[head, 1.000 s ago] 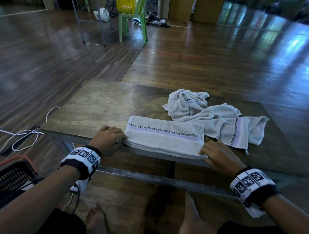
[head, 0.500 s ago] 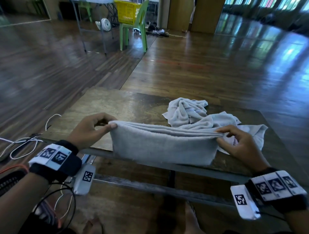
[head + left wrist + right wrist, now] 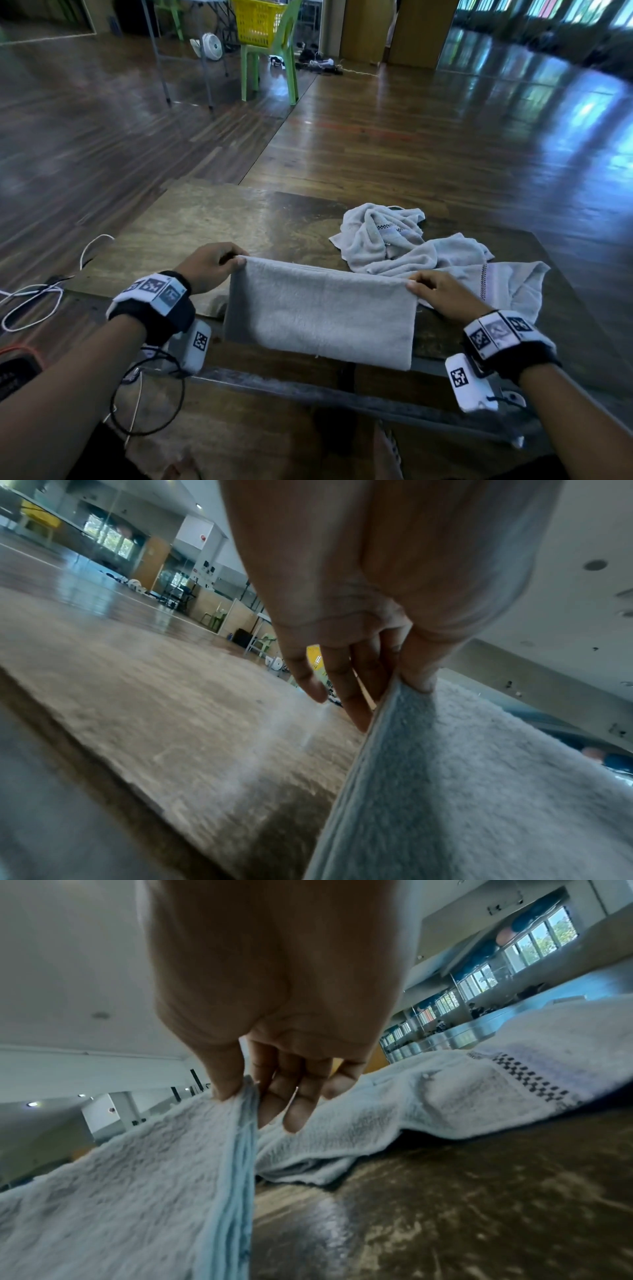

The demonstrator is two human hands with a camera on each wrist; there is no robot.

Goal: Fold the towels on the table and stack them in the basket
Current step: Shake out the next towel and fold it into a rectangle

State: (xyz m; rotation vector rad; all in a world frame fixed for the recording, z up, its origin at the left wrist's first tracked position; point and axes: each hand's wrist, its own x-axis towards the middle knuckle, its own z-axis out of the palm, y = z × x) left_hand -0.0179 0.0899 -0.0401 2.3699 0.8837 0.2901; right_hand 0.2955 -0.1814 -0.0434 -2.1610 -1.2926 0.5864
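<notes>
A folded grey towel (image 3: 320, 313) hangs in the air over the near edge of the wooden table (image 3: 205, 222). My left hand (image 3: 236, 262) pinches its upper left corner, thumb against fingers, as the left wrist view shows on the folded towel's edge (image 3: 404, 723). My right hand (image 3: 412, 283) pinches the upper right corner, and the layered edge (image 3: 245, 1137) runs down from it. Behind lie two crumpled grey towels (image 3: 404, 240), one with a checked band (image 3: 483, 281). A dark basket (image 3: 13, 373) shows at the lower left edge.
White cables (image 3: 30, 301) trail on the floor left of the table. Far off stand a green chair (image 3: 267, 68) with a yellow basket (image 3: 257, 20) on it and a small fan (image 3: 211, 46). My bare feet (image 3: 387, 452) are under the table.
The folded towel lay flat at the table's near edge with both hands on its ends. Both hands then pinched its far corners and lifted it, so it now hangs upright.
</notes>
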